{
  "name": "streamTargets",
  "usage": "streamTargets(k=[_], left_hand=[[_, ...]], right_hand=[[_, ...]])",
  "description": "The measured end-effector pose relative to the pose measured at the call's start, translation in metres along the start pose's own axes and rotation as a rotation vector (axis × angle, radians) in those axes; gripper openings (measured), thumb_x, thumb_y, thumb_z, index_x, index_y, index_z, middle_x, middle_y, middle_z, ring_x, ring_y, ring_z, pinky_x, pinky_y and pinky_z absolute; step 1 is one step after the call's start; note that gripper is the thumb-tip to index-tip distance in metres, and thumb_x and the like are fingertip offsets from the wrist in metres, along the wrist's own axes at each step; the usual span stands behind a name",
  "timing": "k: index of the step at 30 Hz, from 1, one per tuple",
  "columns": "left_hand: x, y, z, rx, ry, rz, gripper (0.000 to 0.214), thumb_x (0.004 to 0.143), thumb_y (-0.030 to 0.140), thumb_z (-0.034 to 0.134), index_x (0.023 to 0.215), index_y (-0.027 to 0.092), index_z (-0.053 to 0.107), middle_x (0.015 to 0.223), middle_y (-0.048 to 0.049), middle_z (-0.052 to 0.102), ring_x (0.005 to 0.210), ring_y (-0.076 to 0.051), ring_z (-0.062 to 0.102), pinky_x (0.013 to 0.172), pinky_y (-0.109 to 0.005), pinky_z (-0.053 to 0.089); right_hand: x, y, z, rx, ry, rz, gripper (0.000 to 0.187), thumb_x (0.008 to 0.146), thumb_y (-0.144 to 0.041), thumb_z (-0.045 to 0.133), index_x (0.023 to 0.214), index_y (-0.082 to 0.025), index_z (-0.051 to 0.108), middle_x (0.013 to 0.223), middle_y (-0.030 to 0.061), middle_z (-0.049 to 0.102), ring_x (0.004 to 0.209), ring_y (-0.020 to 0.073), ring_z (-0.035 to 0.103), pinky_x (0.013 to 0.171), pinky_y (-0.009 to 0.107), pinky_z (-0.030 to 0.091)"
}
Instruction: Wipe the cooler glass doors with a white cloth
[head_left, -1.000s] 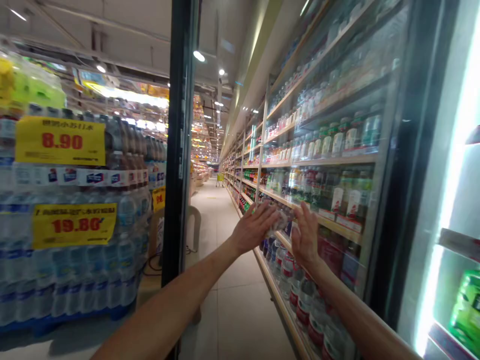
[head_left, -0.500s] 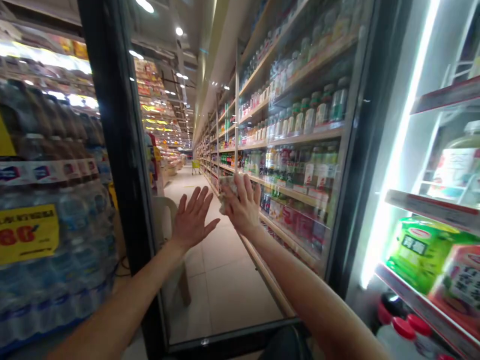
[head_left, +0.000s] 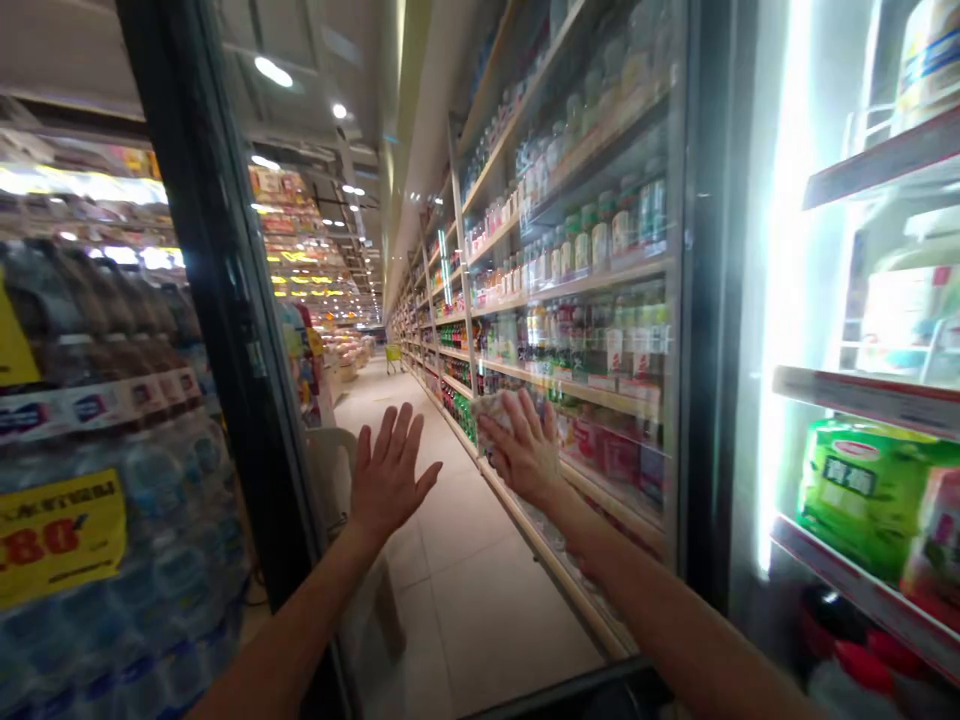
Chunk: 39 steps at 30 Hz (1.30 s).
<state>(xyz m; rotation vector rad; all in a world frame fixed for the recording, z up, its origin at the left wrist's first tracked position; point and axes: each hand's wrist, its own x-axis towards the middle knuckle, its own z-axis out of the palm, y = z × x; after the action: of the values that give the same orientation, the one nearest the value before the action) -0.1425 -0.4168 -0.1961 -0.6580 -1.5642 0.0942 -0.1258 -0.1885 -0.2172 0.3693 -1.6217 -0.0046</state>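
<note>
A glass door (head_left: 480,600) in a black frame stands before me, and the aisle shows through it. My left hand (head_left: 391,470) lies flat on the glass with its fingers spread, holding nothing. To the right of it, my right hand (head_left: 529,450) presses a crumpled pale cloth (head_left: 491,410) against the pane. The cloth sticks out past the fingers on the left side; the part under the palm is hidden.
Lit cooler shelves (head_left: 847,385) with bottles and a green pack (head_left: 862,490) are close on my right. Stacked bottled water (head_left: 157,570) with a yellow price sign (head_left: 64,535) stands on the left. Behind the glass are a pale chair (head_left: 334,450) and long drink shelves (head_left: 585,280).
My right hand has slid right and down across the glass with the cloth. The left hand stays flat on the pane, slightly lower in view. My view has shifted a little.
</note>
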Motion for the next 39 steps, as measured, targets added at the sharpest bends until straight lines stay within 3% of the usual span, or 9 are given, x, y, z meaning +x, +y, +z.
streamTargets(k=[5, 7, 14, 20, 22, 27, 33, 36, 39], left_hand=[[-0.004, -0.001, 0.003, -0.03, -0.002, -0.034, 0.07, 0.088, 0.046, 0.044, 0.145, 0.019, 0.015, 0.143, -0.0121, 0.037, 0.139, -0.021, 0.018, 0.114, -0.043, 0.01], [-0.005, -0.001, 0.005, -0.052, -0.009, -0.052, 0.07, 0.087, 0.047, 0.044, 0.145, 0.02, 0.015, 0.144, -0.0113, 0.036, 0.139, -0.021, 0.019, 0.114, -0.043, 0.01], [-0.005, -0.001, 0.005, -0.029, -0.005, -0.048, 0.069, 0.088, 0.047, 0.042, 0.145, 0.018, 0.015, 0.145, -0.013, 0.034, 0.14, -0.02, 0.016, 0.114, -0.045, 0.01], [-0.007, -0.004, 0.007, 0.048, 0.009, 0.016, 0.068, 0.088, 0.04, 0.043, 0.145, 0.014, 0.015, 0.146, -0.0138, 0.03, 0.14, -0.022, 0.014, 0.114, -0.045, 0.01], [-0.007, -0.005, 0.008, 0.048, 0.007, 0.013, 0.069, 0.088, 0.04, 0.044, 0.145, 0.014, 0.015, 0.147, -0.0135, 0.029, 0.14, -0.022, 0.014, 0.114, -0.046, 0.01], [-0.007, -0.006, 0.007, 0.028, -0.001, 0.016, 0.07, 0.087, 0.039, 0.045, 0.145, 0.014, 0.015, 0.147, -0.0138, 0.027, 0.14, -0.023, 0.014, 0.114, -0.046, 0.01], [-0.006, -0.004, 0.006, 0.039, 0.007, 0.019, 0.071, 0.086, 0.039, 0.047, 0.145, 0.015, 0.014, 0.148, -0.0135, 0.027, 0.14, -0.023, 0.014, 0.114, -0.046, 0.01], [-0.009, 0.002, 0.008, 0.043, -0.006, -0.02, 0.07, 0.087, 0.035, 0.045, 0.145, 0.015, 0.012, 0.149, -0.0126, 0.024, 0.14, -0.023, 0.013, 0.113, -0.048, 0.01], [-0.012, 0.008, 0.008, 0.043, -0.01, -0.061, 0.068, 0.088, 0.032, 0.043, 0.145, 0.017, 0.011, 0.149, -0.012, 0.022, 0.14, -0.023, 0.013, 0.113, -0.048, 0.011]], right_hand=[[-0.026, 0.1, -0.019, -0.133, 0.208, 0.664, 0.049, 0.084, -0.025, 0.039, 0.132, -0.026, 0.046, 0.15, 0.0104, 0.022, 0.136, 0.0325, 0.022, 0.103, 0.062, 0.021], [-0.032, 0.112, -0.023, -0.159, 0.253, 0.829, 0.052, 0.085, -0.025, 0.035, 0.136, -0.022, 0.041, 0.151, 0.0145, 0.018, 0.136, 0.0348, 0.021, 0.1, 0.065, 0.022], [-0.029, 0.054, -0.007, -0.069, 0.097, 0.117, 0.052, 0.08, -0.021, 0.047, 0.13, -0.035, 0.046, 0.146, 0.0036, 0.032, 0.137, 0.0256, 0.024, 0.11, 0.052, 0.017], [-0.034, 0.123, -0.019, -0.185, 0.316, 0.766, 0.055, 0.086, -0.028, 0.034, 0.14, -0.018, 0.032, 0.145, 0.0186, 0.032, 0.135, 0.0335, 0.027, 0.1, 0.066, 0.023], [-0.032, 0.116, -0.018, -0.158, 0.317, 0.711, 0.054, 0.086, -0.027, 0.035, 0.14, -0.019, 0.032, 0.144, 0.018, 0.033, 0.136, 0.0316, 0.025, 0.102, 0.064, 0.022], [-0.032, 0.048, -0.012, 0.004, 0.154, 0.193, 0.037, 0.083, -0.025, 0.046, 0.118, -0.026, 0.057, 0.141, 0.008, 0.042, 0.138, 0.0243, 0.023, 0.111, 0.051, 0.016], [-0.034, 0.091, -0.019, 0.072, 0.359, 0.602, 0.018, 0.084, -0.027, 0.047, 0.078, -0.019, 0.062, 0.14, 0.0093, 0.043, 0.134, 0.0248, 0.03, 0.107, 0.053, 0.023], [-0.021, 0.108, -0.017, 0.033, 0.527, 0.74, 0.029, 0.084, -0.025, 0.043, 0.109, -0.015, 0.056, 0.141, 0.0163, 0.039, 0.134, 0.0243, 0.03, 0.105, 0.052, 0.029], [-0.006, 0.075, -0.007, -0.033, 0.456, 0.599, 0.047, 0.086, -0.02, 0.037, 0.133, -0.017, 0.04, 0.143, 0.016, 0.036, 0.138, 0.0233, 0.023, 0.108, 0.052, 0.025]])
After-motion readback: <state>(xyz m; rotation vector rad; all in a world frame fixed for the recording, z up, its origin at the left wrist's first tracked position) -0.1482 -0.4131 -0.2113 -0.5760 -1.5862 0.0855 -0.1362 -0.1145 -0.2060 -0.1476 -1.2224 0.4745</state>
